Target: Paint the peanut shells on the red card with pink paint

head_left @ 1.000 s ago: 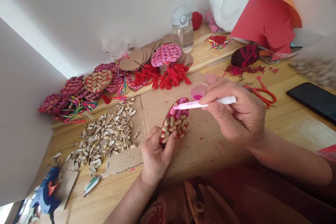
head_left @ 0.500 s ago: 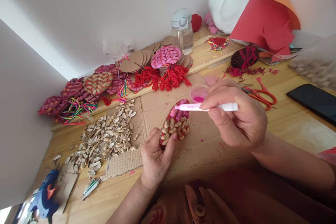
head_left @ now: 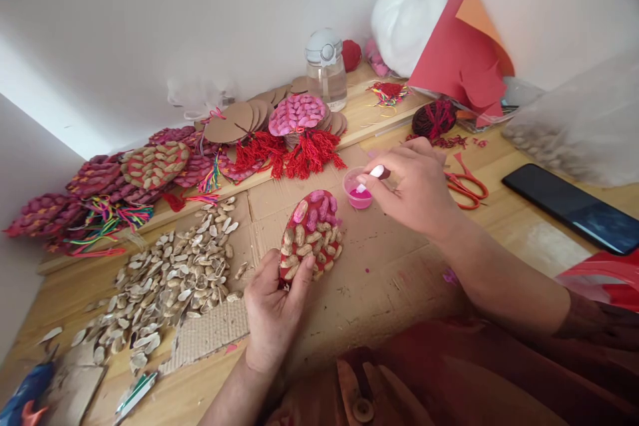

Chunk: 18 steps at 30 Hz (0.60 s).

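Note:
My left hand [head_left: 277, 303] grips the lower edge of a round red disc covered in peanut shells [head_left: 312, 236], thumb on its face. Several shells at the disc's top are painted pink; the lower ones are bare tan. In my right hand [head_left: 414, 186] is a white paint marker [head_left: 378, 172], pinched between thumb and fingers. Its tip points down into a small clear plastic cup [head_left: 345, 181] with bright pink paint [head_left: 360, 197] at the bottom. Whether the tip touches the paint I cannot tell. Cardboard [head_left: 389, 259] lies under both hands.
Loose peanut shells [head_left: 174, 273] are heaped at left, near a blue glue gun [head_left: 30, 386]. Finished tasselled discs [head_left: 154, 163] and a water bottle [head_left: 327, 70] stand along the back. Orange-handled scissors [head_left: 466, 190] and a black phone [head_left: 574, 206] lie at right.
My right hand has moved the marker off the disc and tilted it down into the paint cup. The disc now faces me more. The whole view has shifted slightly.

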### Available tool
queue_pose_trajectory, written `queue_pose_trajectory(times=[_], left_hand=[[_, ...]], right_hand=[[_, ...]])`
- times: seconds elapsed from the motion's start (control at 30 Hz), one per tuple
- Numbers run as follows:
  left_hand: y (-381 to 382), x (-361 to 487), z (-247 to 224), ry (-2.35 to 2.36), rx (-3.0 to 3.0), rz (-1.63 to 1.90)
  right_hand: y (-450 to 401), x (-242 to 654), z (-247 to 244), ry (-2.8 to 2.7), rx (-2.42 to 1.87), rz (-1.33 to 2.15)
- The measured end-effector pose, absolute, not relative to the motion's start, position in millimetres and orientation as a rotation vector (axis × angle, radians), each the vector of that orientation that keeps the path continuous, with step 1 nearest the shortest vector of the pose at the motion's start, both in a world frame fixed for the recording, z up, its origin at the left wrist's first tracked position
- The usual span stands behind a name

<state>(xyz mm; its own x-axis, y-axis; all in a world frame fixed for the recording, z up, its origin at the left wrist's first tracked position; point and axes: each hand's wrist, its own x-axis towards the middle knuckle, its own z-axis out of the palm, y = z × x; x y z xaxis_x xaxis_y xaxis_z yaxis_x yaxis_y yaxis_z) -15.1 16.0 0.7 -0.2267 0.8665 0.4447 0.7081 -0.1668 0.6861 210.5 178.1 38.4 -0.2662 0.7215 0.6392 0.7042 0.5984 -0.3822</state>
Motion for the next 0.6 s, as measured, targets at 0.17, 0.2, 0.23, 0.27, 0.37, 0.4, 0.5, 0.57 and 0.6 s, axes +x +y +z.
queue_pose_trajectory(times=[0.17,0.2,0.23,0.27,0.37,0.4,0.5,0.57,0.6], left_hand=[[17,-15,0,1.868,1.814,1.357],[17,-15,-1,1.868,1.807,1.358],[17,-15,-2,1.872,1.798,1.357],[17,-15,-2,1.875,1.790,1.357],[16,-13,-3,1.875,1.775,1.350],[17,-13,-3,1.875,1.767,1.347],[18,-11,-4,1.865,1.751,1.345],[19,-11,-4,1.849,1.759,1.357],[19,-11,-4,1.842,1.767,1.362]], right_hand=[[180,208,33,-2.090,-1.282,0.044],[179,208,34,-2.095,-1.297,0.042],[179,208,34,-2.102,-1.312,0.039],[178,209,35,-2.114,-1.323,0.033],[177,211,36,-2.111,-1.298,0.009],[178,212,37,-2.092,-1.271,0.004],[179,215,39,-2.069,-1.211,-0.012],[178,217,43,-2.026,-1.171,-0.042],[176,217,46,-1.966,-1.130,-0.054]])
